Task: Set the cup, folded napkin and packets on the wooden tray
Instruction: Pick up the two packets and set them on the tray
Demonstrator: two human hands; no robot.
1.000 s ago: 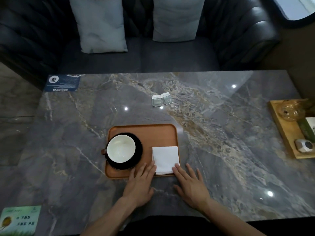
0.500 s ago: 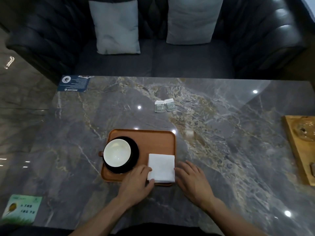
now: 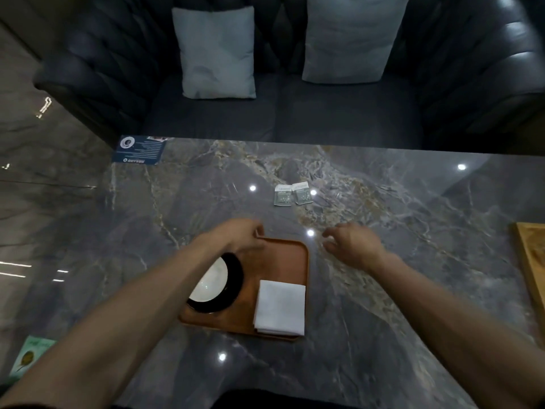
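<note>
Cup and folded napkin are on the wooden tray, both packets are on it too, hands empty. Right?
Not quite. The two packets are not on the wooden tray; the head view shows them side by side on the marble table beyond it. The cup and folded napkin are on the tray, and the left hand and right hand hold nothing.

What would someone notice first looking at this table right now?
Two bare arms reach forward, the left hand over the wooden tray, the right hand beside it. On the tray sit a white cup and a folded napkin; two packets lie farther back on the marble table.
</note>
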